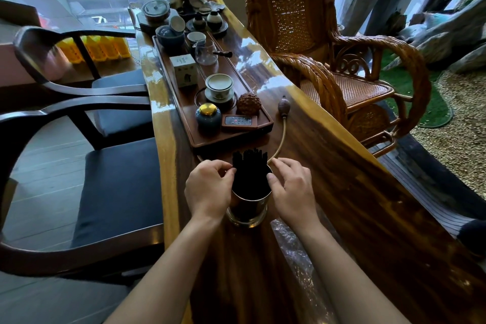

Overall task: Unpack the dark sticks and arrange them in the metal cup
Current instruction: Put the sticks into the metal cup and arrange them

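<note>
A metal cup [248, 209] stands upright on the wooden table [342, 192], close to me. A bundle of dark sticks [249, 168] stands in it, their tips rising above the rim. My left hand [207, 188] is at the left of the sticks, thumb and forefinger pinched against the bundle's edge. My right hand [292, 187] is at the right side, its thumb on the cup's rim and fingers curled beside the sticks. A clear plastic wrapper [294, 250] lies on the table under my right forearm.
A long wooden tea tray [200, 139] just beyond the cup carries a blue jar with gold lid [207, 117], a lidded cup [219, 87], a small box [184, 70] and teaware. A rubber bulb with hose [283, 110] lies right of it. Chairs stand on both sides.
</note>
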